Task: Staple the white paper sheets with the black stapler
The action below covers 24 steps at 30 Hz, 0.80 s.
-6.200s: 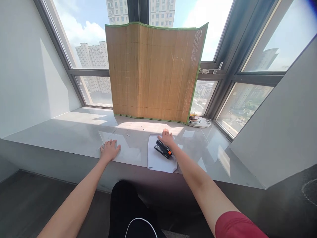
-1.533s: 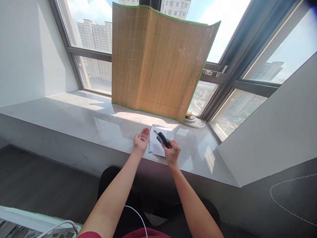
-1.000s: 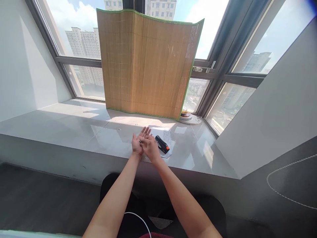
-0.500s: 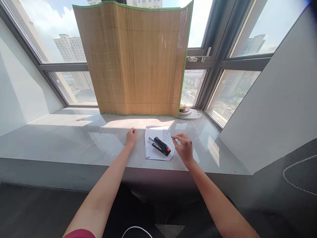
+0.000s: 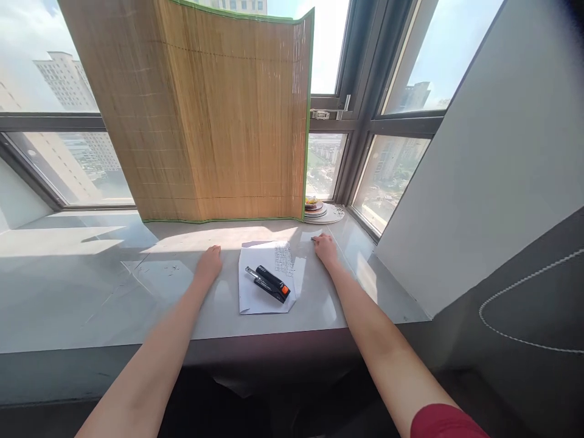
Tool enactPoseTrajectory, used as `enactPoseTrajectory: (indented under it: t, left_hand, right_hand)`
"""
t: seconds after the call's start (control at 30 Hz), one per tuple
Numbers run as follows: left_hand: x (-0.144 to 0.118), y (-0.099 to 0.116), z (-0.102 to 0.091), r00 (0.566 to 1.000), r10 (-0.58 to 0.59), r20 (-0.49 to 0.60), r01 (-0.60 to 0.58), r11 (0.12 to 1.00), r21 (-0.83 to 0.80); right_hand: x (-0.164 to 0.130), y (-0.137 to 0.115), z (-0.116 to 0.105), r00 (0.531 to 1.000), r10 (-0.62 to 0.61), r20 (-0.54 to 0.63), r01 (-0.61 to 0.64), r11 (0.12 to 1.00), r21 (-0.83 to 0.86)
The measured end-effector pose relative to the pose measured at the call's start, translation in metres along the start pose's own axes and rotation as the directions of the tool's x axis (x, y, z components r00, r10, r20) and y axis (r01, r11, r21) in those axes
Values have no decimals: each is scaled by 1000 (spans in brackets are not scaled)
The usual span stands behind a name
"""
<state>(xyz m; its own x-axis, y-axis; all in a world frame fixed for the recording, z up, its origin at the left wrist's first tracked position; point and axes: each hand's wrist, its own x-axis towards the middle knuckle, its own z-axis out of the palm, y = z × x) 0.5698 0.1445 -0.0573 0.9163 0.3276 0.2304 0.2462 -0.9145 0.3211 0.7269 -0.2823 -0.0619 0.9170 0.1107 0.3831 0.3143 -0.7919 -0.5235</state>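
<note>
A black stapler with an orange part lies across a white sheet of paper with handwriting at its upper right. Left of the paper, my left hand is closed above the sill; whatever its fingers hold is hidden. My right hand is right of the paper and farther back, with its fingers pinched. A tiny dark piece shows at its fingertips, too small to name. Small thin bits lie scattered on the sill left of my left hand.
A tall bamboo mat with green edging stands against the window behind the pale window sill. Stacked plates sit at its lower right corner. A beaded cord hangs by the right wall.
The view has turned to the right. My right hand has moved away from the paper's edge, farther back. Thin pieces seen above my left fingers before no longer show. The stapler stays on the paper.
</note>
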Motion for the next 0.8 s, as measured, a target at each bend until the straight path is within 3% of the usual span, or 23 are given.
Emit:
enactPoseTrajectory:
  t: [0.1,0.27,0.53,0.7,0.8]
  left_hand:
    - [-4,0,-3,1000,6,-24,-6,1000,-13]
    - [-16,6,-7,999,1,-55,2,999,46]
    - [-51,13,-11,992,34,-125,-15,989,148]
    - [-64,29,-20,978,10,-210,37,975,219]
    - [-80,48,-19,987,-17,-162,38,991,127]
  right_hand:
    - [-5,1,8,997,-35,63,42,993,-112]
    - [-10,-2,0,996,-29,84,42,985,-165]
    - [-35,-35,-3,995,33,96,-12,977,-213]
    - [-75,-52,-10,994,56,89,-40,985,-170]
    - [-100,-70,-18,996,-85,-2,85,996,37]
